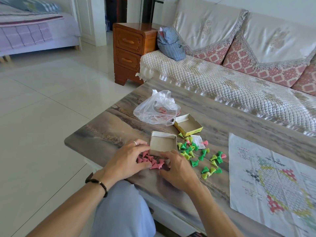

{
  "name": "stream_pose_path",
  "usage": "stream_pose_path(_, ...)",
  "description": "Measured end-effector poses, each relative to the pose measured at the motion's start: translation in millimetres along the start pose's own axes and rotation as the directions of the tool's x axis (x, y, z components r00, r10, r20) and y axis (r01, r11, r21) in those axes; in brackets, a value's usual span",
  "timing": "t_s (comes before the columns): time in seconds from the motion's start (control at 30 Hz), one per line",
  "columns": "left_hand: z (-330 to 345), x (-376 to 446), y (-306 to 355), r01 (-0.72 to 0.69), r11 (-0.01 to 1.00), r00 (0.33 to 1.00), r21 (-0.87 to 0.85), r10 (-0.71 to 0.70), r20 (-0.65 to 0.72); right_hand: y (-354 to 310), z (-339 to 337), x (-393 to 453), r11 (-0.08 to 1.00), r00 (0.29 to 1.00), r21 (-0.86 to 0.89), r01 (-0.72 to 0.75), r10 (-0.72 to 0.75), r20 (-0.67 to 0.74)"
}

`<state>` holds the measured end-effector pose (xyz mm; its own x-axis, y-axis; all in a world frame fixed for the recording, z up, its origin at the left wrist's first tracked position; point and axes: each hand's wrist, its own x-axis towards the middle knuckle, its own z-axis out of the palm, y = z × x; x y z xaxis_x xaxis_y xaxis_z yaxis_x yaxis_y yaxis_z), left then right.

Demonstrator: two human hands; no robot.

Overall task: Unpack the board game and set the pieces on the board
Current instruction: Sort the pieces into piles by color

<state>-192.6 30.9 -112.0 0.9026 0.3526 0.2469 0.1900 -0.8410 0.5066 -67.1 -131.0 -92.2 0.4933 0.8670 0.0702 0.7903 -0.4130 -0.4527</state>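
We sit at a long tabletop [119,120] with a printed grey-brown stone or wood pattern, smooth and a little glossy, a quilted sofa [222,79] just beyond its far edge. Of the game's things the largest is the board [266,170], a thin sheet, creased from folding, spread flat at the near right with its honeycomb of small circles and red, yellow and green corners facing up; no piece stands on it yet, so we judge the setting-out is still to come. At the far middle a crumpled clear bag [157,110] lies slack, likely the wrapping, and touching its right side is the yellow box half [188,124], open side up. Nearer us sits the plain cardboard tray [163,142], also open, its thin walls folded at the corners. Our left hand [130,159] and right hand [179,170] lie low on the tabletop to either side of the tray's near edge, cupped around a heap of pink pieces [150,161]; the fingers of both curl loosely inward and touch the heap, seemingly herding one colour together, though we cannot tell whether any piece is actually pinched. The green and yellow pieces [201,156], small glossy plastic cones with flared bases, lie tipped over and scattered between tray and board, a few pink ones among them, beside a small folded leaflet [197,140].
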Motion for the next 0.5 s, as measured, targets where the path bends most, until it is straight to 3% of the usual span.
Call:
stream_pose_path(0.3,27,42,53,-0.150,0.988,0.985,0.045,0.153,-0.075,52,-37,-15,0.991,0.986,0.032,-0.133,0.136,-0.100)
stream_pose_path(0.5,55,92,88,-0.192,0.979,0.981,0.064,0.193,-0.011,119,-67,-21,0.956,0.922,0.024,-0.294,0.290,-0.258)
